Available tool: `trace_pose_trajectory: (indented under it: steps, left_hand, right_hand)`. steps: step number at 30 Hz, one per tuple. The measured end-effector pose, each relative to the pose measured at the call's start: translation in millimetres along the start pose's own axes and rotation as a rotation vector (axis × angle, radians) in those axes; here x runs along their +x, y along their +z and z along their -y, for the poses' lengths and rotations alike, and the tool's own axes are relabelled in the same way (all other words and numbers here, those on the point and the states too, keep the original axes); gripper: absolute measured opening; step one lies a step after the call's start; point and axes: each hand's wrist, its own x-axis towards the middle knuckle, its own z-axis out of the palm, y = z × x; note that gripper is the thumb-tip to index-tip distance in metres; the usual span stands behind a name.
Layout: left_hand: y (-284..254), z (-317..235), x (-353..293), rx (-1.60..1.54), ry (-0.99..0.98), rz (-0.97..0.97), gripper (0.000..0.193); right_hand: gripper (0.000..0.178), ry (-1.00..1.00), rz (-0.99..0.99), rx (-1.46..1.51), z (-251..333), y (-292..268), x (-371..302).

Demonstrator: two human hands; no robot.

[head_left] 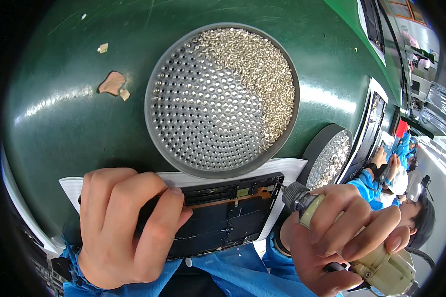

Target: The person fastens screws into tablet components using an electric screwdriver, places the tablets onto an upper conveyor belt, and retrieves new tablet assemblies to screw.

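Note:
An opened black electronic device point(223, 218), with flat dark battery panels and a copper-coloured strip, lies on a white sheet point(295, 168) in front of me. Over its left part is my left hand point(129, 225), fingers curled and thumb close to the index fingertip; whatever they pinch is hidden. My right hand point(332, 227) is wrapped round a pale electric screwdriver point(381, 270) with a dark knurled nose. Its thin bit points at the device's far right corner; contact is too small to tell. Just beyond sits a round grey screw tray point(198, 109), its dimpled floor partly covered by small silvery screws point(262, 64).
A smaller round dish point(327, 158) of shiny small parts stands right of the tray. On the green table point(104, 138) lie a brown scrap point(112, 83) and small pale bits. Another device point(366, 133) lies further right, where a co-worker in blue point(381, 183) sits.

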Motion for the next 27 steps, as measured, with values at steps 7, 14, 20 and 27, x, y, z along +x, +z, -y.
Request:
trace_pose_trajectory:
  steps: [7, 14, 20, 27]
  left_hand:
    - [-4, 1, -2, -0.009, 0.003, -0.020, 0.054]
    - [-2, 2, -5, -0.034, 0.035, -0.096, 0.050]
    - [2, 9, -18, 0.106, 0.216, -0.199, 0.033]
    - [-2, 17, -21, 0.170, 0.249, -0.241, 0.033]
  right_hand:
    - [0.059, 0.027, 0.213, -0.033, -6, 4, 11]
    - [0.062, -0.078, 0.028, -0.127, -5, 15, 1]
    - [0.066, -0.075, 0.004, -0.018, 32, 13, 23]
    - [0.077, 0.081, -0.005, 0.044, 26, 37, 22]
